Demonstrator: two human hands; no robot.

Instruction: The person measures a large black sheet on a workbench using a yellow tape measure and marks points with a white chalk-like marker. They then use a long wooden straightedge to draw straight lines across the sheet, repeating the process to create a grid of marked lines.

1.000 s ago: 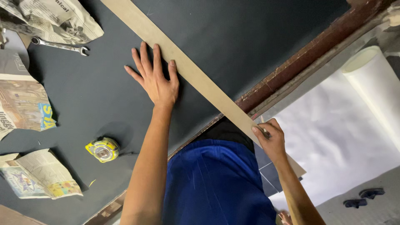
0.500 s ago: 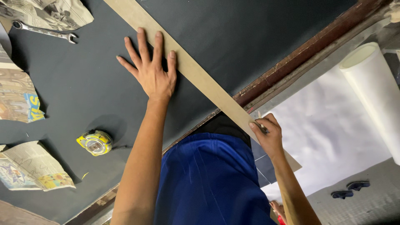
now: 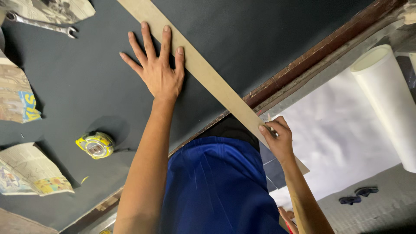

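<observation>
A yellow tape measure lies on the dark table, well left of the long wooden strip. The left hand rests flat, fingers spread, against the strip's left edge. The right hand pinches the strip's lower end past the table edge.

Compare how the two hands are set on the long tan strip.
The left hand lies flat with fingers spread on the dark sheet, fingertips against the edge of the tan strip. The right hand is curled, pinching the strip near its lower end along with a thin pencil-like tool. The left hand sits over the table; the right hand is past the wooden table edge. Both touch the same strip.
</observation>
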